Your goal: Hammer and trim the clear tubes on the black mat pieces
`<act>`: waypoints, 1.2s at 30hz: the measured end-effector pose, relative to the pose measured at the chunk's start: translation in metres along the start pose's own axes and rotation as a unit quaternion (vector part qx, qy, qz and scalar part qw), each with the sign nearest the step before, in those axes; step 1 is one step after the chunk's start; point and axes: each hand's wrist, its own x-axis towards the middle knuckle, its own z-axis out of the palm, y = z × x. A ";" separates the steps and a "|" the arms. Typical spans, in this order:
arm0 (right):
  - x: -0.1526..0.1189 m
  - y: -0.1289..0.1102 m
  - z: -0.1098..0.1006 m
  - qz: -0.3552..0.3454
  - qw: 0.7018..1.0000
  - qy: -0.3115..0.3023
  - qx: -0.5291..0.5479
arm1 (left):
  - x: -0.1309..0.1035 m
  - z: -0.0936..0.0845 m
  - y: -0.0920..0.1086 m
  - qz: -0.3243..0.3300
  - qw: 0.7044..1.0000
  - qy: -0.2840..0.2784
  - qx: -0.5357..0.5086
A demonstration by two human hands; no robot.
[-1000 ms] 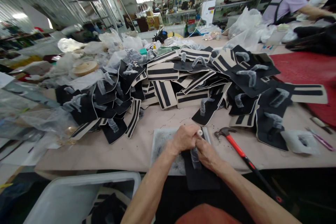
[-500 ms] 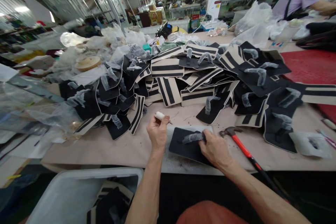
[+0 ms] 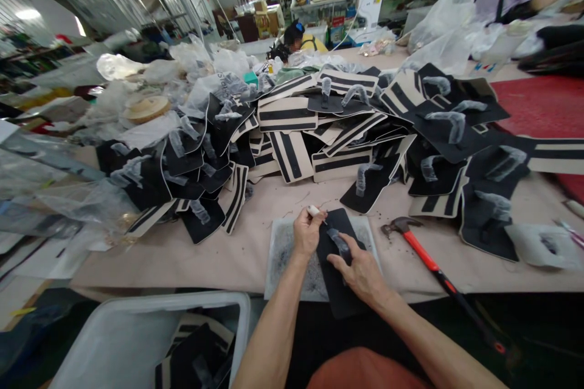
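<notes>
My left hand (image 3: pixel 306 234) is closed round a small white-handled tool (image 3: pixel 314 211), whose tip points at the top of a plastic-wrapped handle (image 3: pixel 338 242). That handle sits on a black panel (image 3: pixel 335 282), which lies lengthwise toward me over a pale, speckled board (image 3: pixel 292 255). My right hand (image 3: pixel 360 267) rests on the panel with thumb and index finger spread on either side of the wrapped handle. The panel's near end sticks out past the table edge.
A hammer (image 3: pixel 424 255) with a red and black handle lies at the right. Behind are piled black and cream striped panels (image 3: pixel 292 155). A white bin (image 3: pixel 109 328) with panels stands at the lower left. A person's head (image 3: pixel 294 33) shows beyond the pile.
The black panel has turned from crosswise to lengthwise. My left hand has moved right with the tool to the wrapped handle. My right hand has let go of the panel's edge and spread its fingers.
</notes>
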 end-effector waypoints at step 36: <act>-0.007 0.005 -0.018 -0.044 0.999 -0.014 0.003 | -0.005 0.008 -0.004 0.093 0.973 -0.021 0.209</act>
